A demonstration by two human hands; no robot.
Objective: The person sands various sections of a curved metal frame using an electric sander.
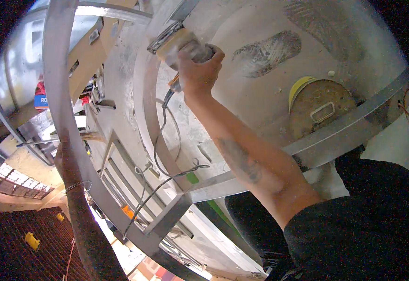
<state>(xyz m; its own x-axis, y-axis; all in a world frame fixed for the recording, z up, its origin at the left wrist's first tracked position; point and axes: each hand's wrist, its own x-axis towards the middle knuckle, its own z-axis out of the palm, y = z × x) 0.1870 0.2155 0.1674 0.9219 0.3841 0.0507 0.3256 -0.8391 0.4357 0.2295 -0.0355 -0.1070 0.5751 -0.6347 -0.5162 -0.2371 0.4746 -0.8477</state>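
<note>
My right hand is closed around the body of a dusty, tan-and-dark corded power tool that looks like a sander. The tool's flat dark end is close to a grey metal bar at the top; I cannot tell if they touch. A dark cord hangs from its rear and loops down past the curved frame. At the left, my left hand grips the upright bar of a grey metal frame; the bar hides some of its fingers. A chain bracelet circles that wrist.
On the dusty floor sits a round lidded container with a handle and yellow rim. A lower frame bar crosses in front of it. Dark scuffed patches mark the floor. Slatted metal pieces and an orange item lie beyond the frame.
</note>
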